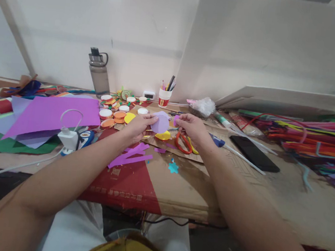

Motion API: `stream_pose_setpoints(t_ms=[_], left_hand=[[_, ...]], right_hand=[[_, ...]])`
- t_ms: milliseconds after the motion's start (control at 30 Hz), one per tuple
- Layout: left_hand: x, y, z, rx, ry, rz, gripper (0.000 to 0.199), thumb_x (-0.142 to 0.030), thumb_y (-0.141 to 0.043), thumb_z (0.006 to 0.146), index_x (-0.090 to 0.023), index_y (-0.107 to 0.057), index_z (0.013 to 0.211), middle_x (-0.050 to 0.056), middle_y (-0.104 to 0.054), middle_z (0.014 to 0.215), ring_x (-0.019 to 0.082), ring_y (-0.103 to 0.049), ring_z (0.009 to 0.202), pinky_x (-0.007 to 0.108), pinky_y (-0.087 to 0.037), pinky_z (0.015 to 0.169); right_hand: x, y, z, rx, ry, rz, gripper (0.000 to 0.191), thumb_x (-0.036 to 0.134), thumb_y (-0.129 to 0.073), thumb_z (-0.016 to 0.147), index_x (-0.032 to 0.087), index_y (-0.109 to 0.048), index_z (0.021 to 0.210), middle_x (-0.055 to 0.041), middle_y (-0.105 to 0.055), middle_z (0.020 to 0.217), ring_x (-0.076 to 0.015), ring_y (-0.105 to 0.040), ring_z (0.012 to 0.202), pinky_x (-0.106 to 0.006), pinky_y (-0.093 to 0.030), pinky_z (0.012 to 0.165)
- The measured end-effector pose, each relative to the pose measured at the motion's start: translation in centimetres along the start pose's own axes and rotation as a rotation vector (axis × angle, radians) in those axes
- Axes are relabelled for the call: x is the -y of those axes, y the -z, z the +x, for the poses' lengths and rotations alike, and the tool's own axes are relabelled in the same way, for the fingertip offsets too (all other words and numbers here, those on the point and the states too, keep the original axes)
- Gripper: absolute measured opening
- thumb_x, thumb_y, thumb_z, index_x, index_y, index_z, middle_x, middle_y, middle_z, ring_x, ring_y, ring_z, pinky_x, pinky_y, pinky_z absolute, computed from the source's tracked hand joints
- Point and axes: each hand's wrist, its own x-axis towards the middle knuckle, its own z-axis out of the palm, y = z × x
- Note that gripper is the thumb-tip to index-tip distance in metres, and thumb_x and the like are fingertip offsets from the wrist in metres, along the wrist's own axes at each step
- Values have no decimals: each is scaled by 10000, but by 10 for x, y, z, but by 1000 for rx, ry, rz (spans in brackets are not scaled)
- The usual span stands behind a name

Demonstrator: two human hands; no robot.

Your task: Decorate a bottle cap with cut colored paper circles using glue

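Pinched in my left hand [140, 127] is a pale lilac paper circle [161, 123], held up over the table. To its right, my right hand [192, 129] grips a small bright purple paper piece [176, 121] between thumb and fingertips; its full shape is partly covered. The two papers are close but apart. Under the hands lie yellow paper circles [163, 135] and scissors with red handles [183, 143]. Purple paper strips [131, 155] and a blue paper flower [173, 167] rest on the cardboard nearer to me.
Round white-and-orange pieces [105, 113] stand behind my left hand. Purple sheets [64, 110], a white charger [69, 138] and a water bottle [99, 72] are on the left. A cup of pens [164, 96] is at the back. A black phone [253, 153] and coloured pipe cleaners [318, 137] lie right.
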Motion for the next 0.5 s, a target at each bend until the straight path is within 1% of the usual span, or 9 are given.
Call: stream_pose_setpoints(t_ms=[67, 133, 200, 267, 367, 433, 500], left_hand=[[-1, 1, 1, -22, 18, -28, 123, -237, -705, 781, -153, -700, 870, 56, -692, 850, 125, -637, 700, 243, -520, 585], [-2, 2, 2, -62, 23, -31, 82, -220, -697, 787, -156, -689, 837, 49, -687, 822, 119, -630, 674, 236, -518, 569], [-3, 3, 2, -87, 16, -11, 91, -237, -707, 781, -172, -686, 843, 36, -679, 812, 113, -621, 653, 228, -514, 548], [-2, 5, 1, -75, -15, 20, 149, -280, -723, 770, -193, -692, 887, 28, -678, 849, 113, -620, 666, 238, -530, 553], [-1, 4, -1, -1, -121, 78, 224, -315, -734, 749, -195, -692, 934, 30, -684, 938, 132, -641, 752, 292, -571, 640], [0, 3, -2, 49, -230, 183, 212, -281, -731, 737, -173, -691, 915, 32, -693, 932, 139, -649, 807, 311, -569, 739], [0, 1, -4, 67, -363, 324, 170, -238, -724, 725, -155, -681, 867, 36, -704, 903, 142, -652, 841, 317, -544, 824]], right_hand=[[-5, 3, 4, 56, -8, -151, 208, 278, -750, 639, 195, -610, 767, 13, -647, 637, -80, -458, 484, -212, -335, 458], [-13, 2, 6, 117, 24, -290, 154, 254, -729, 667, 197, -639, 780, 1, -671, 661, -99, -504, 516, -225, -358, 493], [-20, -2, 6, 151, 86, -413, 94, 226, -695, 696, 204, -662, 782, -4, -680, 684, -120, -548, 565, -236, -377, 528], [-26, -6, 5, 169, 151, -548, 75, 211, -662, 725, 215, -681, 797, -9, -678, 692, -136, -564, 590, -248, -378, 544], [-29, -11, 2, 184, 224, -744, 82, 211, -626, 777, 221, -692, 824, -33, -689, 728, -154, -573, 624, -269, -380, 577], [-29, -13, 0, 186, 248, -793, 85, 224, -612, 805, 217, -687, 843, -48, -702, 774, -164, -586, 661, -276, -389, 605], [-28, -13, -1, 187, 262, -792, 83, 241, -612, 815, 210, -680, 854, -55, -708, 812, -169, -593, 690, -277, -396, 625]])
